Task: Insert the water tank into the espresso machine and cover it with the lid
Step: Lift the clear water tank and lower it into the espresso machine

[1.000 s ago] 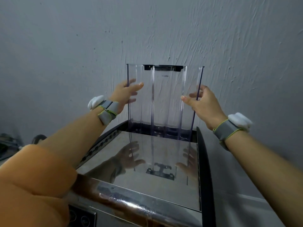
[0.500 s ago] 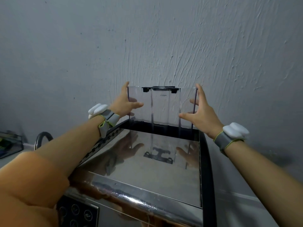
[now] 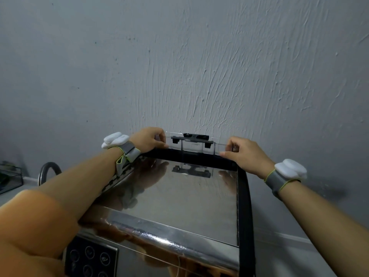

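Note:
The clear plastic water tank stands sunk in the slot at the back of the espresso machine, only its top rim and a black bracket showing above the dark frame. My left hand pinches the tank's left top corner. My right hand pinches its right top corner. Both wrists wear grey bands with white pads. No lid is in view.
The machine's shiny steel top reflects my hands. A black button panel sits on its front. A grey textured wall rises right behind. A curved metal tap and a dark tray lie at the far left.
The tank has gone down into the machine's rear slot, from standing tall above it to nearly flush. Both hands followed it down and shifted to its top corners.

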